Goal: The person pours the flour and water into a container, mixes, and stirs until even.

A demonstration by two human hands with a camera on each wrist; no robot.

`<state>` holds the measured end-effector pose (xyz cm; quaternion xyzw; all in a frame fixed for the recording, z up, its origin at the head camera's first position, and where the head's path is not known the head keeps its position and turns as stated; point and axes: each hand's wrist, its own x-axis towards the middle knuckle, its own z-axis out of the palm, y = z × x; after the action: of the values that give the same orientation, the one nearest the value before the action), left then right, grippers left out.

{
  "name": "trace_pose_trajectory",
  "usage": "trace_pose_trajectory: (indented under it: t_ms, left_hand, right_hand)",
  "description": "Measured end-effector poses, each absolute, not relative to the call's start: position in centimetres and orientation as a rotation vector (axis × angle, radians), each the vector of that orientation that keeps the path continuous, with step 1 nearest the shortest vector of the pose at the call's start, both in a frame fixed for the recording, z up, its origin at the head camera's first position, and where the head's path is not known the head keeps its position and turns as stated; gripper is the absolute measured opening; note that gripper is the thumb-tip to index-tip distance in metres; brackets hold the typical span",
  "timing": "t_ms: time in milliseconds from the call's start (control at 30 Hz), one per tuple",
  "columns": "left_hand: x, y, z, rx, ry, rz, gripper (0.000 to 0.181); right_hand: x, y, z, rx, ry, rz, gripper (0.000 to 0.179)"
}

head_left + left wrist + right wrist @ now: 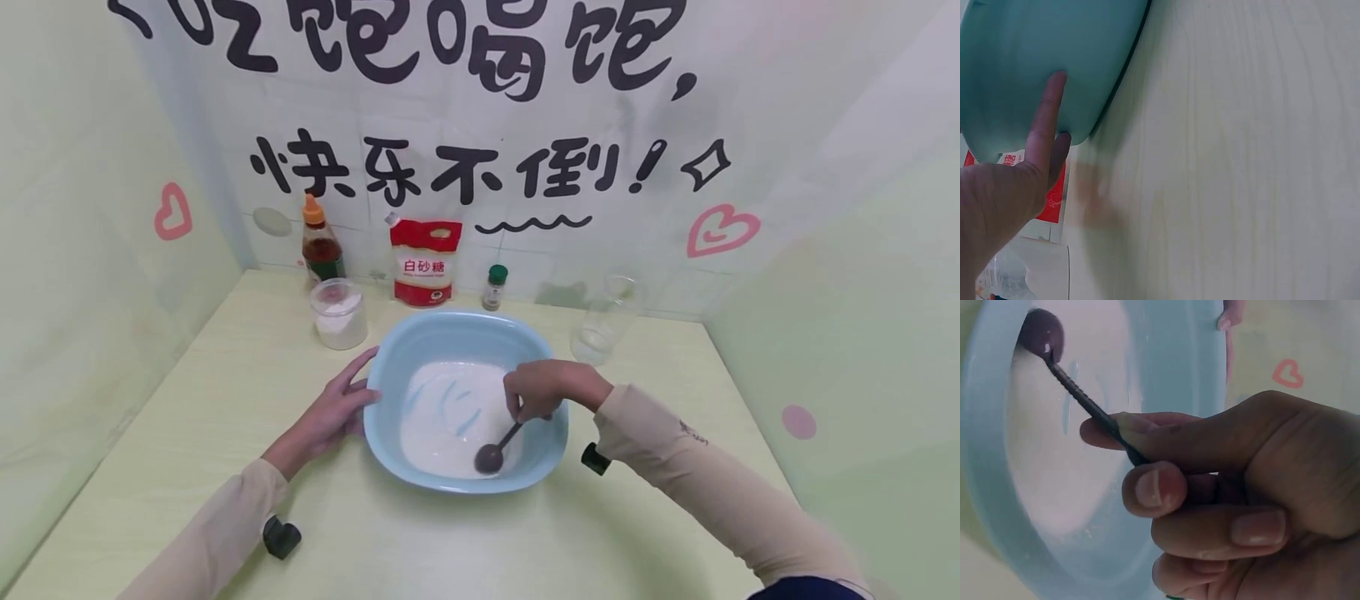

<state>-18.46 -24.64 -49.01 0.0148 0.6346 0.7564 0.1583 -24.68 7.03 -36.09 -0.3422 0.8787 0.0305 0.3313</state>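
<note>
A light blue plastic basin [382, 450] stands on the table with a white, streaked layer over its bottom; whether that is powder or liquid I cannot tell. My left hand [341, 408] steadies the basin's left side, its fingers fairly straight against the outer wall in the left wrist view. Inside the basin, my right hand [536, 387] grips the handle of a dark brown spoon [490, 457] between thumb and fingers. The spoon's round bowl touches the white layer near the front wall. In the right wrist view, the other fingers curl below the handle.
Behind the basin stand an orange-capped sauce bottle [322, 250], a clear jar of white powder [340, 315], a red-and-white sugar pouch [423, 262] and a small green-capped bottle [493, 287]. A clear jug [600, 329] is at back right. Printed sheets form walls around the table.
</note>
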Motion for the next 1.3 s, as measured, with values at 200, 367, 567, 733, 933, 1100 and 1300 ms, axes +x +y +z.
trace_pose_trajectory:
  t_ms: [200,367,567,733,933,1100,1300]
  left_hand:
    - [-18.6,-24.5,-48.8,0.057,1.802,2.163,0.080]
    - [-18.7,-24.3,-48.8,0.056,1.812,2.156,0.079]
    - [-18.7,-24.3,-48.8,0.064,1.831,2.136,0.080]
    - [-18.8,-24.3,-49.0,0.047,1.826,2.143,0.080]
    - [-18.6,-24.4,-49.1,0.009,1.821,2.156,0.080]
    - [-18.6,-24.5,-49.0,0.008,1.821,2.154,0.080]
    - [-18.6,-24.5,-48.9,0.012,1.820,2.149,0.079]
  right_hand:
    - [-25.1,4.8,-38.3,-0.911,2.331,-0.066,0.012]
    - [-25.3,2.5,-38.9,-0.970,2.450,-0.069,0.016]
    - [-26.3,1.4,-39.1,-0.987,2.622,-0.042,0.017]
    - [-27.7,2.5,-39.3,-0.913,2.735,0.027,0.014]
    - [-28.4,4.8,-38.3,-0.780,2.765,0.216,0.005]
    - [-27.5,7.1,-36.9,-0.735,2.746,0.326,0.006]
    - [-25.4,8.7,-34.7,-0.856,2.527,0.384,0.015]
